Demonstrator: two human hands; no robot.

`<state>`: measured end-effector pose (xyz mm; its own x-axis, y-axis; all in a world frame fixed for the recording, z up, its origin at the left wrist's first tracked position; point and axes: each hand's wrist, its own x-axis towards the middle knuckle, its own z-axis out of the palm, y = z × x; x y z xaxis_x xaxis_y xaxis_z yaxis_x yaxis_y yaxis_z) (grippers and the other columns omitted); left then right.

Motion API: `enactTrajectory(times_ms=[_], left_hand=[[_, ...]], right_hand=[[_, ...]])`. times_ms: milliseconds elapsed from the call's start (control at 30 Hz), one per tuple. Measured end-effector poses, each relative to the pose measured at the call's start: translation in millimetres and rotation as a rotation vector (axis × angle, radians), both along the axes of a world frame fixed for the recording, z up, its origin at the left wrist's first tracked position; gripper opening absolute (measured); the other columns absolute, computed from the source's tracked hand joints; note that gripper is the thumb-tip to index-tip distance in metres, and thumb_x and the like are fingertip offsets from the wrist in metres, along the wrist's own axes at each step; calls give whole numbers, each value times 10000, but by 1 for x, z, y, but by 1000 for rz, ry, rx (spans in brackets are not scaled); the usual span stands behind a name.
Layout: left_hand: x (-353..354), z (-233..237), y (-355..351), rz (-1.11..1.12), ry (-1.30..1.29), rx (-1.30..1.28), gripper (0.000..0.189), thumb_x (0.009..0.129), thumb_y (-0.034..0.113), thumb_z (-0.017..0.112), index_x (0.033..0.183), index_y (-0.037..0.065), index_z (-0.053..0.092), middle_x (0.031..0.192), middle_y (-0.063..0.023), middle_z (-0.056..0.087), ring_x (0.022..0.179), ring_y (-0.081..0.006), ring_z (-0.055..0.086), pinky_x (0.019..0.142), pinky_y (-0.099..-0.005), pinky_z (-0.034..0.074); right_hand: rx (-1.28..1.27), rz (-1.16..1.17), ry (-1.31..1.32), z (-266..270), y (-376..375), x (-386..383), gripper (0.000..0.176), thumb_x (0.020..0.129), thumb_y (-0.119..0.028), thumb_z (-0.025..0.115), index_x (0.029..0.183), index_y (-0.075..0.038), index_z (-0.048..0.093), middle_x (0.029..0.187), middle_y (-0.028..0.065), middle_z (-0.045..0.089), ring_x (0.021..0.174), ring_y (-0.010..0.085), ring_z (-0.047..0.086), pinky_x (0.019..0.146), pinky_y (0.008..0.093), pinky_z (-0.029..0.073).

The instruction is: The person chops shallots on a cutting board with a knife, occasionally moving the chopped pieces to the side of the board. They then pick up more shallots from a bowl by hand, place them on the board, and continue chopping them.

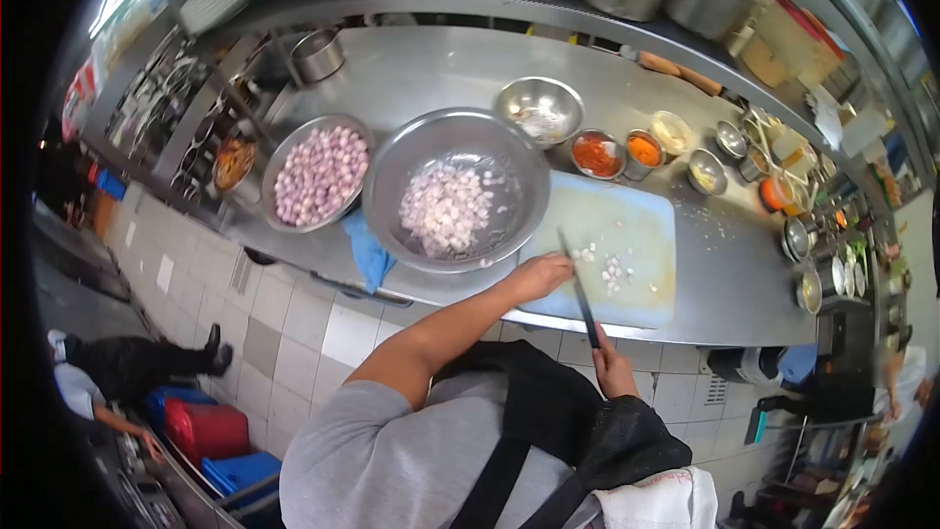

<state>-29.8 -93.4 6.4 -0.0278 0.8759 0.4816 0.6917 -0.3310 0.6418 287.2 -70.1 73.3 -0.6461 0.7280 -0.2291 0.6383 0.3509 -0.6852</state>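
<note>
My right hand (614, 369) is wrapped around the black handle of a kitchen knife (585, 302), its blade pointing away from me over the cutting board (641, 220). Beside the blade, my left hand (541, 276) rests low at the board's left edge with its fingers curled together; what they hold, if anything, is hidden. Small pieces of cut shallot (614, 274) lie scattered right of the knife. A large steel bowl (392, 152) stands left of the board, partly filled with pale cut shallots (446, 211). Further left, another bowl holds purple whole shallots (318, 176).
A blue cloth (368, 253) hangs over the counter's front edge. Behind the board stand a steel mixing bowl (540, 103), a bowl of red paste (595, 155) and several small containers. A shelf (392, 5) with plates and pots runs above. Other people are at the far left and right.
</note>
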Motion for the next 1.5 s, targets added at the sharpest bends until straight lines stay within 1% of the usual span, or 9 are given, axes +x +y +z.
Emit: enactTrajectory(times_ms=[100, 133, 200, 333, 500, 667, 833, 1033, 1500], left_hand=[[0, 2, 5, -25, 15, -46, 110, 911, 11, 724, 1014, 26, 759, 1148, -109, 730, 1106, -336, 694, 977, -445, 578], [3, 3, 7, -56, 17, -44, 110, 911, 11, 724, 1014, 26, 759, 1148, -109, 730, 1106, -336, 694, 977, -445, 578], [3, 8, 12, -31, 44, -31, 91, 903, 20, 734, 993, 27, 750, 1146, -115, 731, 1109, -353, 691, 979, -454, 576], [5, 13, 23, 5, 75, -188, 86, 876, 20, 744, 961, 27, 729, 1074, -140, 751, 1130, -377, 687, 974, -451, 573], [19, 6, 25, 226, -212, -278, 267, 908, 134, 859, 1116, -1, 760, 820, -155, 771, 700, -217, 754, 658, -362, 597], [31, 18, 21, 351, -262, -425, 240, 930, 137, 859, 1108, 7, 764, 837, -153, 779, 724, -230, 761, 681, -371, 605], [14, 15, 6, 190, -185, -230, 120, 982, 59, 748, 1099, 37, 766, 1023, -155, 724, 885, -319, 759, 774, -428, 606], [8, 18, 19, -17, 8, -222, 104, 971, 44, 738, 1068, 69, 764, 1050, -112, 725, 942, -365, 734, 821, -456, 613], [-1, 13, 21, -48, 9, -192, 69, 962, 30, 751, 1031, 34, 756, 1049, -126, 747, 934, -362, 749, 823, -437, 619]], right_hand=[[-171, 49, 49, -14, 19, 15, 613, 1134, -221, 582, 1711, -329, 406, 739, 24, 528, 660, 140, 536, 671, 347, 507], [-169, 18, 53, -12, 21, 19, 613, 1134, -221, 582, 1711, -329, 406, 739, 24, 528, 660, 140, 536, 671, 347, 507], [-235, -45, 6, -9, 22, 17, 582, 1121, -222, 583, 1679, -324, 449, 918, 255, 706, 864, 379, 714, 859, 435, 551], [-231, -94, 46, -10, 9, 18, 573, 1122, -231, 582, 1675, -316, 459, 974, 264, 733, 911, 390, 736, 890, 432, 559], [-248, -97, 52, -11, -7, 16, 595, 1134, -240, 570, 1702, -299, 405, 1001, 276, 747, 937, 420, 749, 891, 447, 561], [-169, -84, 136, -18, -12, 18, 610, 1130, -241, 570, 1706, -304, 379, 986, 310, 745, 951, 528, 718, 854, 542, 557], [-120, -50, 60, -19, -10, 19, 635, 1119, -235, 570, 1710, -317, 353, 911, 298, 745, 893, 537, 714, 827, 586, 553], [-16, -9, -59, -6, -11, 17, 645, 1117, -254, 566, 1715, -348, 341, 894, 297, 735, 860, 516, 718, 824, 599, 556], [116, 44, -138, 6, -20, 14, 676, 1121, -251, 550, 1731, -379, 289, 807, 248, 697, 765, 480, 713, 741, 600, 565]])
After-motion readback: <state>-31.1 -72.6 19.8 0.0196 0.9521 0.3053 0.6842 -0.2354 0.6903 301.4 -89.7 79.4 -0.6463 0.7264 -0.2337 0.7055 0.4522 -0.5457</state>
